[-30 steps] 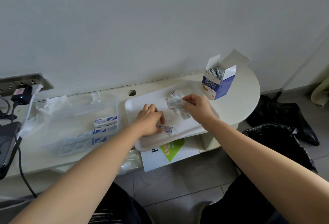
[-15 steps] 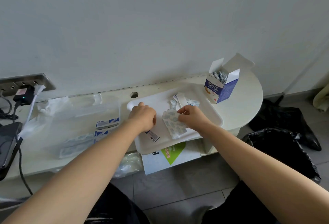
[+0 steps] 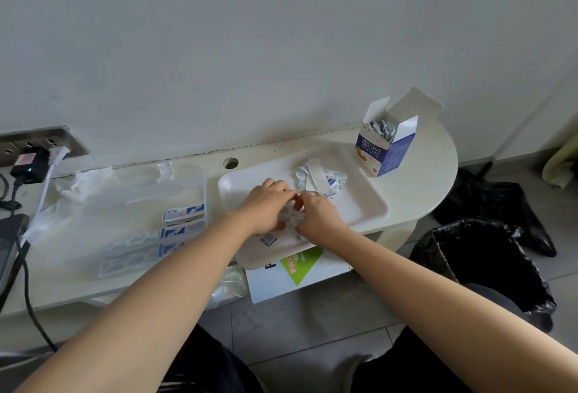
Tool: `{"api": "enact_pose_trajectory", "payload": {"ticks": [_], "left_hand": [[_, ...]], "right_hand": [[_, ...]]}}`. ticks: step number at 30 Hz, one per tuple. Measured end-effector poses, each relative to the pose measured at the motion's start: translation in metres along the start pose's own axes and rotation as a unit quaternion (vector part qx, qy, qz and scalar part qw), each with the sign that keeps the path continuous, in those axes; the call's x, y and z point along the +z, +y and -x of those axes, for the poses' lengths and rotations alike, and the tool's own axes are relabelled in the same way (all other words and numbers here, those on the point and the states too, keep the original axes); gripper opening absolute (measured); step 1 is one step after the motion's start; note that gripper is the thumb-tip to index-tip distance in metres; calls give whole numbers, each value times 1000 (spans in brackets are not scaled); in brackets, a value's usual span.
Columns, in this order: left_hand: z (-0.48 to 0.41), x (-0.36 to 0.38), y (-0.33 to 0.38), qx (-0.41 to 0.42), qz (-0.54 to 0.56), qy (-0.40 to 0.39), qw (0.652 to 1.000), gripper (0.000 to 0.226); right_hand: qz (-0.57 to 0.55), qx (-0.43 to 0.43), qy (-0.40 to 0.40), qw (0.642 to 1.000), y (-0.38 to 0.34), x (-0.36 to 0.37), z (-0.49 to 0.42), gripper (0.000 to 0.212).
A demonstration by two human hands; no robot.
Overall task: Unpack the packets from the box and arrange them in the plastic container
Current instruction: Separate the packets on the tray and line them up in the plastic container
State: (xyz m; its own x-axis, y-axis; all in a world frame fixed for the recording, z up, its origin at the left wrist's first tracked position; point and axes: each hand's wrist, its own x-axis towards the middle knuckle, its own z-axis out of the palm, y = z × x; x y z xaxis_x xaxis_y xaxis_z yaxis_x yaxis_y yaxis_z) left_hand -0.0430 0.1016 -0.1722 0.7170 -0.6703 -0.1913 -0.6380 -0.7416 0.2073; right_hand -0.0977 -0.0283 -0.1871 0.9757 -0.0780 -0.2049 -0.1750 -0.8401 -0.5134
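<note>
Head view: a small bunch of packets (image 3: 289,219) sat between the two hands, over the near part of the white tray (image 3: 353,205). The packets looked thin, flat and very light, like paper. They also looked bendy and a bit slick, so I thought they could slide apart or fan out. The best hold seemed to be a flat pinch across the middle of the bunch, thumb on one side and fingers on the other, with the edges tapped even first. A hard squeeze would only crease them.

The left hand (image 3: 266,205) had its fingers (image 3: 280,187) curled over the bunch from the left. The right hand (image 3: 317,217) had its fingers curled in too and pinched the bunch from the right. The two hands touched.

One single packet (image 3: 268,240) lay flat on the tray just under the left hand. More loose packets (image 3: 322,177) lay in a messy heap at the far side of the tray. The box (image 3: 375,155) stood open on the counter (image 3: 434,180), just past the tray's far right corner, with more packets poking up inside. The clear plastic container (image 3: 140,214) sat on the counter left of the tray, with some stacked packets (image 3: 184,213) in it. A lot of the job looked left to do.
</note>
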Motion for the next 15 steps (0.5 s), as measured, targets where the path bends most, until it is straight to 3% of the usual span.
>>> {"api": "enact_pose_trajectory", "payload": {"ticks": [9, 15], "left_hand": [[-19, -11, 6, -5, -103, -81, 991, 49], [-22, -11, 5, -4, -63, -90, 994, 46]], "right_hand": [[-4, 7, -8, 1000, 0, -2, 2, 41], [11, 13, -14, 1000, 1, -1, 3, 42]]}}
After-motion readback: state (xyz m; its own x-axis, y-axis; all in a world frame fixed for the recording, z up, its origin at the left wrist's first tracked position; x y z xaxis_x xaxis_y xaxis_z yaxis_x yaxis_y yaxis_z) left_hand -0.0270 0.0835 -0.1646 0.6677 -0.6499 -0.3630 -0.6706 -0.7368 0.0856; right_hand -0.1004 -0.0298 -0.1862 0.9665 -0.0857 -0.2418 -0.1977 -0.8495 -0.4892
